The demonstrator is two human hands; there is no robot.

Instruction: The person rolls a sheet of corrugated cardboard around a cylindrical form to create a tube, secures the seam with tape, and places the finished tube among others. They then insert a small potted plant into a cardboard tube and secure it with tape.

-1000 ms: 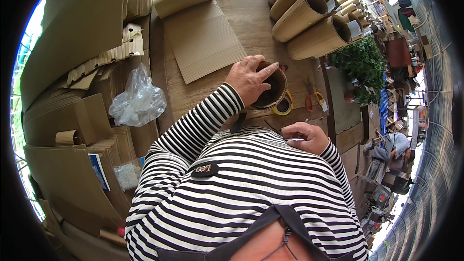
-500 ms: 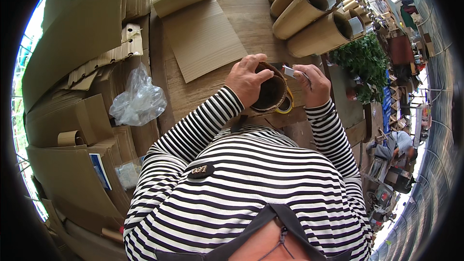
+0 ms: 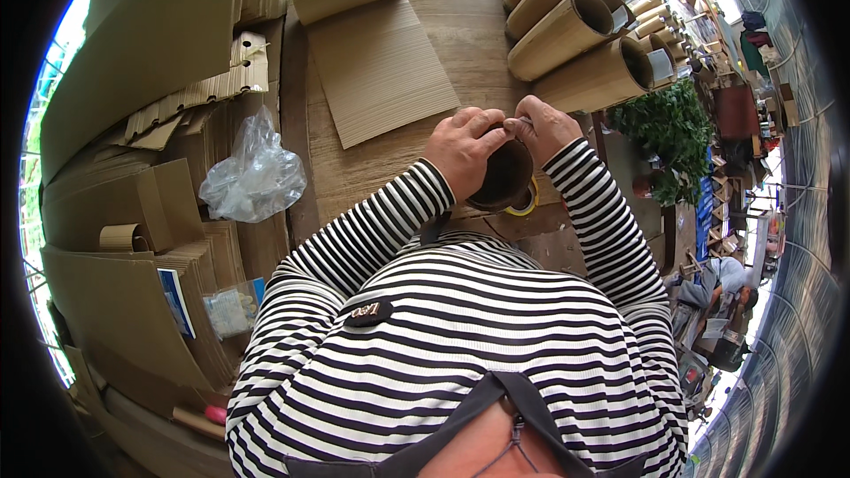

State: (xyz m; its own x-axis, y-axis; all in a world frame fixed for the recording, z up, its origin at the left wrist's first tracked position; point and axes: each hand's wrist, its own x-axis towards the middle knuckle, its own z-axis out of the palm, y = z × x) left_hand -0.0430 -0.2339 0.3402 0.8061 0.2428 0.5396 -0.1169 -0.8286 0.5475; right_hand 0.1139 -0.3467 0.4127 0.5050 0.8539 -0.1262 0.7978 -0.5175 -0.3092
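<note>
A brown cardboard tube stands close to my body, its round mouth facing up. My left hand is closed on its left rim, with the thumb reaching over the opening. At the far right of that rim, my right hand is pinched close to my left fingertips. Only a sliver of the small pale strip shows between the right fingers. A yellow-rimmed roll of tape lies by the tube's right side, partly covered by it.
A partly rolled corrugated cardboard sheet lies on the wooden table. Several cardboard tubes with pale flaps lie at the far right. Stacked cardboard and a clear plastic bag are left. Leafy greenery and another person are right.
My right hand has moved left to the tube's rim and now meets my left hand. The pale strip it held out in view is now mostly hidden by fingers.
</note>
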